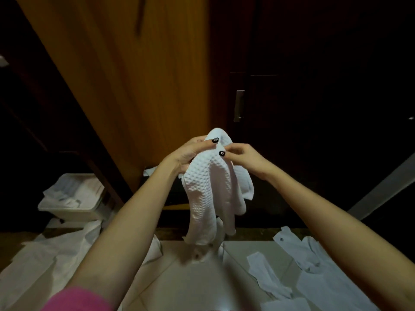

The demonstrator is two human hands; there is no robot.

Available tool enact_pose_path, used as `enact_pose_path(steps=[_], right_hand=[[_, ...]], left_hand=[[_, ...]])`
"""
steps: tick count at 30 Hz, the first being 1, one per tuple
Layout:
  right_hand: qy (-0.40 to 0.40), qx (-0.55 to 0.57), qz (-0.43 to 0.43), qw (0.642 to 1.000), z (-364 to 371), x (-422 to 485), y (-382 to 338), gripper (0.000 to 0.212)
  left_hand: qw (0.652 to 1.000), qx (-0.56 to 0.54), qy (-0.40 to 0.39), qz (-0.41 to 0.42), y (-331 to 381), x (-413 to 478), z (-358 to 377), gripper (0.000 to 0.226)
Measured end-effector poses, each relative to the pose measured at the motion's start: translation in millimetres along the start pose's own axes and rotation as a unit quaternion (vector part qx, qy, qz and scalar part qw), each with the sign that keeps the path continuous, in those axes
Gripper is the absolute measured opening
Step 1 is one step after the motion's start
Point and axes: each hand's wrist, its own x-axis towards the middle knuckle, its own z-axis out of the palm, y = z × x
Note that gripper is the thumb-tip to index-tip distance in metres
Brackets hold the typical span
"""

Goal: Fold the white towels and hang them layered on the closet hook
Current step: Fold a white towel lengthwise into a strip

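A white waffle-weave towel (pixel 211 189) is hanging bunched in mid-air at the centre, its lower end dangling above the tiled floor (pixel 193 286); the left hand (pixel 190 153) is gripping its top from the left, fingers curled over the cloth; the right hand (pixel 244 157) is pinching the same top from the right, just beside the left; a wooden closet door (pixel 134 86) is standing behind, with a metal handle (pixel 239 106) showing on the dark panel to its right; a pale bin (pixel 67 212) is sitting far left, holding white cloths; more white cloths (pixel 318 272) are lying spread near right and near left; a pink sleeve (pixel 76 299) is showing at the near left edge.
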Motion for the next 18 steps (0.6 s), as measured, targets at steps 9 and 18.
enact_pose_path(steps=[9, 18], right_hand=[[0.094, -0.128, -0.115, 0.981, 13, -23, -3, 0.016], [0.011, -0.268, -0.207, 0.941, 14, -66, 22, 0.019]], left_hand=[[0.981, 0.059, 0.168, -0.074, -24, 2, 8, 0.025], [0.969, -0.133, 0.052, -0.200, -49, 15, 15, 0.083]])
